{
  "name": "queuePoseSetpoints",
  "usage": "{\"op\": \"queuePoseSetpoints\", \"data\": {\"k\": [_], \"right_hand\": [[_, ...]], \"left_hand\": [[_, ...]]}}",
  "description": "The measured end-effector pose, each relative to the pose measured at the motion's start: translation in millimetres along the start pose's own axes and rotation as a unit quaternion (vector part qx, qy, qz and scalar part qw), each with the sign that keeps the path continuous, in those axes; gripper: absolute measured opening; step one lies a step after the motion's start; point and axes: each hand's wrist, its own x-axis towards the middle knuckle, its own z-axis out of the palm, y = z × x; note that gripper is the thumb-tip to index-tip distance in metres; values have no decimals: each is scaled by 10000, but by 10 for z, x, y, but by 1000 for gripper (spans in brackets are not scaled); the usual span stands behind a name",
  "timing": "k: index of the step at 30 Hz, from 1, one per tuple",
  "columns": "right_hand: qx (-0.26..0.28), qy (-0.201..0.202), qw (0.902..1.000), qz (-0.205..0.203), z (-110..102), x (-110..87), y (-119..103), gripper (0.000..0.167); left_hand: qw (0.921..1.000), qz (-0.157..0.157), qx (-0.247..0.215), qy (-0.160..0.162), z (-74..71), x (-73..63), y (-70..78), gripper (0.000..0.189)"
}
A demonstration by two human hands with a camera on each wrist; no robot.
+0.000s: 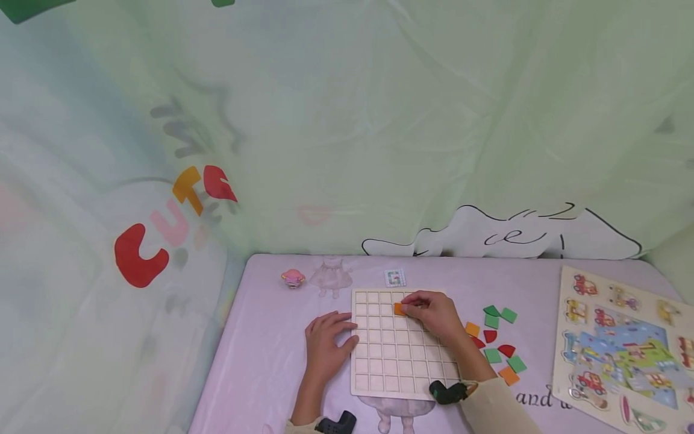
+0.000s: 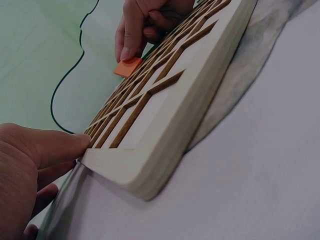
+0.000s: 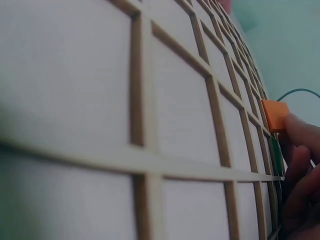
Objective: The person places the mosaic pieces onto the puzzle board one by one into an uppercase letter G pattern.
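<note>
A pale wooden grid board [image 1: 384, 366] lies on the table, its square cells divided by thin ridges. Near its far side my right hand [image 1: 435, 314] pinches an orange square tile [image 1: 399, 309] between thumb and fingers, close over the cells. In the right wrist view, a green piece [image 3: 276, 156] sits at the grid just beside that orange tile. My left hand [image 1: 327, 343] rests at the board's left edge with fingers loosely spread; its thumb [image 2: 70, 146] touches the rim near a corner in the left wrist view.
Right of the board lie several loose green tiles [image 1: 508, 314], orange tiles [image 1: 509, 376] and red quarter-round pieces [image 1: 506, 350]. A picture puzzle board [image 1: 564, 325] stands farther right. Behind the grid are a small patterned card [image 1: 395, 278] and a pink figurine [image 1: 293, 278].
</note>
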Motion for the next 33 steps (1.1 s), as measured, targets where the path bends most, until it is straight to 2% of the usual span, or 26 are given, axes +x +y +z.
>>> {"op": "queuePoseSetpoints", "data": {"k": [23,33], "right_hand": [[-157,-51,9996,-250,-8,5,24,10],[-248,-80,9994,-220,-15,13,9,15]], "left_hand": [[9997,-189,18,-121,2,3,8,18],[9998,-169,-5,-89,0,5,18,19]]}}
